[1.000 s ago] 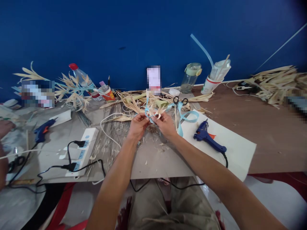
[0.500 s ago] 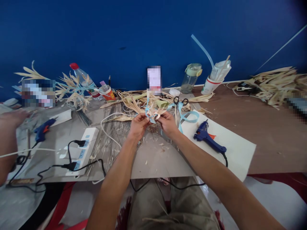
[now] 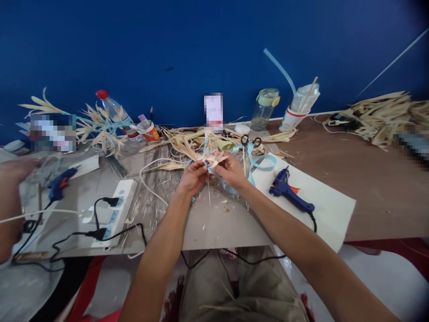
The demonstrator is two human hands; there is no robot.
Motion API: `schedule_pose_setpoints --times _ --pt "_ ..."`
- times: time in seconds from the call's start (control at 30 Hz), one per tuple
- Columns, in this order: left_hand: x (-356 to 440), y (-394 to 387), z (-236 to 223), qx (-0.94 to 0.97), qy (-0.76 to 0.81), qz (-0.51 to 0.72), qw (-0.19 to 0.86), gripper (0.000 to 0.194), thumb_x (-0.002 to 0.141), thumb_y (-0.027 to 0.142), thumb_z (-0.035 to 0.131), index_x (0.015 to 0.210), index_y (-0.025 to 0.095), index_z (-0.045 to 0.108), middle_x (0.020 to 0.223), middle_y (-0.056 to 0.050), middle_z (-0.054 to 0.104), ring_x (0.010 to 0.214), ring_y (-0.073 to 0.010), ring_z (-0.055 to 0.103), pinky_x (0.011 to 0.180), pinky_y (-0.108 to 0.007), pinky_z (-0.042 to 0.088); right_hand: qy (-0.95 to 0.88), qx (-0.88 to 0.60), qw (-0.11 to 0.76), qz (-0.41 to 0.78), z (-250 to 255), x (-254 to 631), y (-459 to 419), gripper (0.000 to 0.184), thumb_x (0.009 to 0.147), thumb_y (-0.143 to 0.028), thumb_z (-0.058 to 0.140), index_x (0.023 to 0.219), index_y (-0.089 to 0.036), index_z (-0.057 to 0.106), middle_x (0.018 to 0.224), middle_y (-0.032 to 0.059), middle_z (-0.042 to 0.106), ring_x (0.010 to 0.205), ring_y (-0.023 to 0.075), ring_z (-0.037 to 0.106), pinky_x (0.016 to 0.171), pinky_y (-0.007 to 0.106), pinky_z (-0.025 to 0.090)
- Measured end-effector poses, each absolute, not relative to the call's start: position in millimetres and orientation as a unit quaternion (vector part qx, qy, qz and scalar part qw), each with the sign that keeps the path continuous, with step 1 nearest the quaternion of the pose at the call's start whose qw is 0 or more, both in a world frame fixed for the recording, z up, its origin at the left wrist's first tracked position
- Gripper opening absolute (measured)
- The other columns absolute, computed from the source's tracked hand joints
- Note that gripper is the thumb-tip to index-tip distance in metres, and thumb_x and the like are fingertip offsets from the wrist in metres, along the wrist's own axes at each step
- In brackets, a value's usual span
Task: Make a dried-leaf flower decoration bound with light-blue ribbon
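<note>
The fingers of the left hand and right hand pinch a pale husk flower with blue ribbon; too hard a tug could tear it.

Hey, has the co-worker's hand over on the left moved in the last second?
Yes. The co-worker's hand has reached rightward and closer to the blue wall, judged against the nearby blue glue gun.
</note>
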State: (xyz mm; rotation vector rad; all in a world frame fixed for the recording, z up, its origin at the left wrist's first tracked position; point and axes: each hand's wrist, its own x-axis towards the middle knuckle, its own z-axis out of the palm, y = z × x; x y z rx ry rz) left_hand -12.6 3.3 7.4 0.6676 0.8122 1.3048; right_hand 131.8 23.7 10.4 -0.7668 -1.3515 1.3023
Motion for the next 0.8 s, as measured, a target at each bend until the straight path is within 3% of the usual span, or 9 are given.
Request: schedule_pose_setpoints --times 0.13,0.5,0.8 --pt "-11 2 9 0.281 0.361 0.593 0.663 0.029 0.054 0.016 0.082 0.079 0.015 0.067 0.073 -0.001 0.069 0.065 -0.0110 0.063 0.065 -0.025 0.052 -0.548 -0.356 0.544 0.526 11 129 22 0.017 0.066 -0.034 0.071 0.069 -0.020 0.062 0.071 -0.0004 0.060 0.069 0.0136 0.056 0.067 0.028 0.046" --pt "-9 -1 10 0.267 0.352 0.605 0.663 0.027 0.059 0.015 0.079 0.082 0.017 0.065 0.075 0.000 0.069 0.068 -0.0119 0.064 0.070 -0.027 0.051 -0.321 -0.341 0.532 0.705 18 121 19 0.028 0.054 -0.032 0.080 0.074 -0.021 0.064 0.058 -0.0037 0.061 0.052 0.0112 0.056 0.055 0.026 0.050" --pt "-5 -2 8 0.254 0.313 0.624 0.670 0.023 0.062 0.011 0.076 0.083 0.016 0.065 0.076 0.001 0.069 0.068 -0.0097 0.064 0.070 -0.023 0.050 -0.287 -0.316 0.540 0.726 28 121 10 0.027 0.051 -0.026 0.082 0.072 -0.020 0.067 0.056 -0.0027 0.063 0.053 0.0106 0.057 0.050 0.021 0.048"
